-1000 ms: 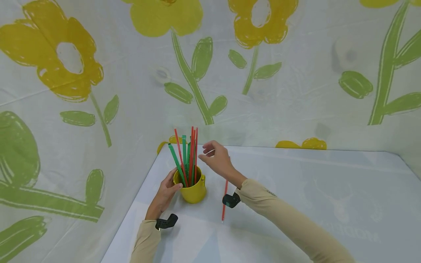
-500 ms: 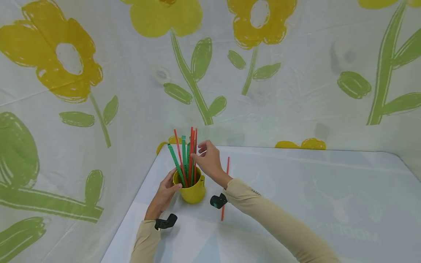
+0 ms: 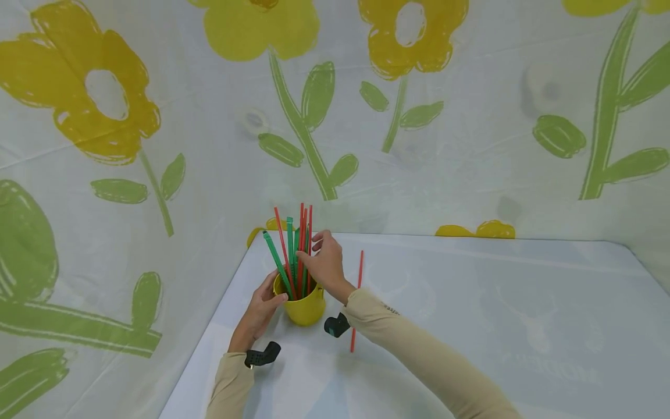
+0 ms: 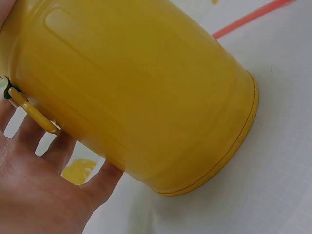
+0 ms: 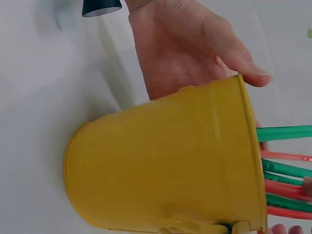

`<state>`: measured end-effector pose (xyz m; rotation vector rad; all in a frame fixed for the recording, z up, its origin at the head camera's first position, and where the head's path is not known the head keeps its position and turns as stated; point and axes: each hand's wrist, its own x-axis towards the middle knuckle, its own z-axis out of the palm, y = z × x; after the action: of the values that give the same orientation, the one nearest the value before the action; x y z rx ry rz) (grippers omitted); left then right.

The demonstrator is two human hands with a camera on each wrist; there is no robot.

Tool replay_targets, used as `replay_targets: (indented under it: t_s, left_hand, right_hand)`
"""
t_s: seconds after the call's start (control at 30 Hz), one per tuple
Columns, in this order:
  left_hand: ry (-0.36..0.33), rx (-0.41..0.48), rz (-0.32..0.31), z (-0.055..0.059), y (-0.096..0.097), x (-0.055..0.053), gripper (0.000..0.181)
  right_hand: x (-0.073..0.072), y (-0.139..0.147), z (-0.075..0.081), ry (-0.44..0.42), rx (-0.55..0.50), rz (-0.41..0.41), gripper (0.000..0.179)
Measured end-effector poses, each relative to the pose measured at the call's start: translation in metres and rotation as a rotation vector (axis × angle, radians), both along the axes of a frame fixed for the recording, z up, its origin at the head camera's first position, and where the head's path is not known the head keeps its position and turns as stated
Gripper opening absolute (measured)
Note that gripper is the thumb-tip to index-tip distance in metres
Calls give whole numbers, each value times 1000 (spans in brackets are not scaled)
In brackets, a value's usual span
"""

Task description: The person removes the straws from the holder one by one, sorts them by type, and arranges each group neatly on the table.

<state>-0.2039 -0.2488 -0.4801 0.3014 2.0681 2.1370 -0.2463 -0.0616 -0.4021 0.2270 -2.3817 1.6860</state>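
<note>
A yellow bucket [image 3: 305,309] with a small side handle stands on the table, holding several red straws [image 3: 310,235] and green straws [image 3: 274,256]. My left hand [image 3: 259,311] grips its left side, thumb over the near rim and fingers behind, as the left wrist view also shows. At the right of the bunch is my right hand [image 3: 325,263], above the rim. Its thumb overlaps a red straw while its fingertips lie on the bunch's other side, a gap between them. In the right wrist view only the thumb tip [image 5: 307,186] and some fingertips show at the edge.
One red straw [image 3: 360,273] lies on the white table [image 3: 471,302] right of the bucket, partly under the right forearm. A flower-printed curtain [image 3: 225,145] hangs along the left and back sides. Black cameras [image 3: 263,354] sit on both wrists.
My right hand has moved left and slightly down, from beside the bunch until thumb and fingers stand around the right-hand straws. The left hand and bucket have stayed in place.
</note>
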Motion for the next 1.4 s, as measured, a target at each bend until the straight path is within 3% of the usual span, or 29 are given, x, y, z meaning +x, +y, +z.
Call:
replay_targets:
  t_s: [0.23, 0.73, 1.4]
  left_hand:
    - [2, 14, 1, 0, 1, -1, 67]
    - [16, 9, -2, -2, -1, 0, 66]
    - [12, 8, -5, 0, -1, 1, 65]
  right_hand:
    - [1, -6, -5, 29, 13, -15, 30]
    - [9, -2, -1, 103, -15, 32, 24]
    - [16, 12, 4, 111, -53, 95, 26]
